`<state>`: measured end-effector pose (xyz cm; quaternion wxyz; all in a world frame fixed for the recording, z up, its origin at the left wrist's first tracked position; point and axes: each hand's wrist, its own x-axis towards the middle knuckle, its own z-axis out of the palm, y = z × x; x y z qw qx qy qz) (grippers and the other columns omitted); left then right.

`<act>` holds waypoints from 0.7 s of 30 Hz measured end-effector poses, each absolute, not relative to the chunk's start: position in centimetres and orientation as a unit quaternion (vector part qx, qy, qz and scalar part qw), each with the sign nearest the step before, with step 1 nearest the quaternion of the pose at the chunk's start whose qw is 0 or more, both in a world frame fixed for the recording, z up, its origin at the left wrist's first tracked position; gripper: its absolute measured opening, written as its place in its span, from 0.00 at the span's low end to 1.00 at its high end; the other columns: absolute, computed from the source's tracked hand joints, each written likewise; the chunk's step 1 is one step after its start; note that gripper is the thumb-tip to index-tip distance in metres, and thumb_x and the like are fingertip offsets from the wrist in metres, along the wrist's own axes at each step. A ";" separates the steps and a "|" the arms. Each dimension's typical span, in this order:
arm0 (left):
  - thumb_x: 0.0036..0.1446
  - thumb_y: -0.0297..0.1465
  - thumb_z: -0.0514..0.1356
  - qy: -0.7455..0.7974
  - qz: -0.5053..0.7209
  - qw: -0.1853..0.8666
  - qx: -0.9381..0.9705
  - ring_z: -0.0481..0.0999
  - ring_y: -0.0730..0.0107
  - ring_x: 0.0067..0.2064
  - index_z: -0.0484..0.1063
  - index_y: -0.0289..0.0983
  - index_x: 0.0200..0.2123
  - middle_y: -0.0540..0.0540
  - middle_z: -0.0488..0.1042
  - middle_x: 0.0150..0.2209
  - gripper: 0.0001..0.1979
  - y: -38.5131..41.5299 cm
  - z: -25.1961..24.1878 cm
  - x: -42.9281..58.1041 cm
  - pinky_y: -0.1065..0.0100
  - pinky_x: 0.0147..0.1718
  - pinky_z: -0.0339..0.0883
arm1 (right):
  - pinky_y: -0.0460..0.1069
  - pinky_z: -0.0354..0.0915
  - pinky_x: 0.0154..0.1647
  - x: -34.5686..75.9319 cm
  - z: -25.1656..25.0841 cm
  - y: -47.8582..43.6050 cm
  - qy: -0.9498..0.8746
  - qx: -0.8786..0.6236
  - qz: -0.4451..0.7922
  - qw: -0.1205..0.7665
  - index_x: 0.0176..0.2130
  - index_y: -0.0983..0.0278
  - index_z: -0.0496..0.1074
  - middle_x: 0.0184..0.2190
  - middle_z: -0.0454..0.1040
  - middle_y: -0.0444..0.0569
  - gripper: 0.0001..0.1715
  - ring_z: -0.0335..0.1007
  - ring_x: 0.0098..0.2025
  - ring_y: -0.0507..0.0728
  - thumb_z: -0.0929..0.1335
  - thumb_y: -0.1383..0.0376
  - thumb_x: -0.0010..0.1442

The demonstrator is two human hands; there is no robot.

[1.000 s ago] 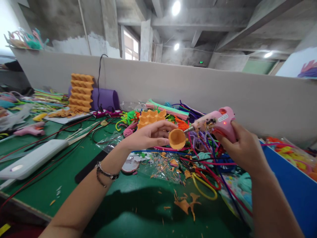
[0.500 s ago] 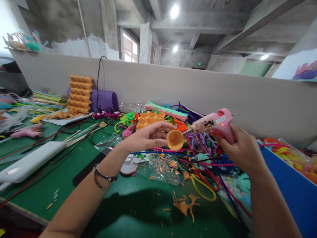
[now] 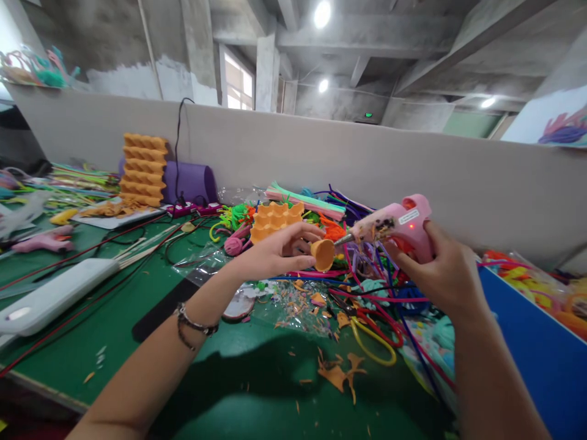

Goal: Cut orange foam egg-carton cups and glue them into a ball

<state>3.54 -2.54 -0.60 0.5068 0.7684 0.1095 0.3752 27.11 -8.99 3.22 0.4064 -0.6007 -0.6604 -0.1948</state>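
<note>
Between the thumb and fingers of my left hand (image 3: 287,250) is a small orange cup (image 3: 323,255), its opening turned toward the right. My right hand (image 3: 440,269) grips a pink glue gun (image 3: 403,226) with a red light on and dark smudges near its front. The metal nozzle points left and reaches the cup's rim; whether it touches is hard to tell. Behind my left hand sits an orange egg-tray piece (image 3: 275,221). Below, orange scraps (image 3: 339,374) lie on the green table (image 3: 257,391).
A white tool (image 3: 59,296) and another pink glue gun (image 3: 44,239) lie at the left. An orange egg tray (image 3: 143,169) leans by a purple roll (image 3: 195,183). Colourful pipe cleaners (image 3: 376,293) spread behind my hands. A blue box (image 3: 532,360) stands at the right.
The orange cup has turned, so its opening faces more to the right and its outer side shows. Both hands and the glue gun sit slightly further left in view.
</note>
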 end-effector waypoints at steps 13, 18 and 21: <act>0.49 0.30 0.61 0.126 0.388 0.501 0.763 0.68 0.71 0.40 0.59 0.37 0.46 0.46 0.65 0.39 0.20 -2.9 -0.8 4.0 0.68 0.37 0.64 | 0.47 0.45 0.16 26.5 3.1 -9.1 -0.649 -0.604 -0.217 0.409 0.21 0.59 0.51 0.11 0.48 0.37 0.21 0.42 0.15 0.49 0.64 0.49 0.45; 0.50 0.31 0.60 0.123 0.381 0.495 0.771 0.68 0.70 0.40 0.59 0.37 0.45 0.45 0.66 0.39 0.19 -2.9 -0.8 3.9 0.68 0.36 0.64 | 0.47 0.45 0.16 26.5 3.1 -9.0 -0.651 -0.604 -0.217 0.405 0.21 0.59 0.50 0.12 0.48 0.37 0.21 0.42 0.15 0.49 0.64 0.49 0.45; 0.51 0.30 0.59 0.116 0.378 0.497 0.773 0.68 0.70 0.41 0.59 0.37 0.45 0.45 0.66 0.39 0.19 -3.0 -0.8 3.9 0.68 0.36 0.63 | 0.46 0.45 0.16 26.4 3.2 -9.1 -0.653 -0.605 -0.210 0.404 0.21 0.59 0.52 0.12 0.49 0.37 0.20 0.42 0.15 0.49 0.64 0.50 0.45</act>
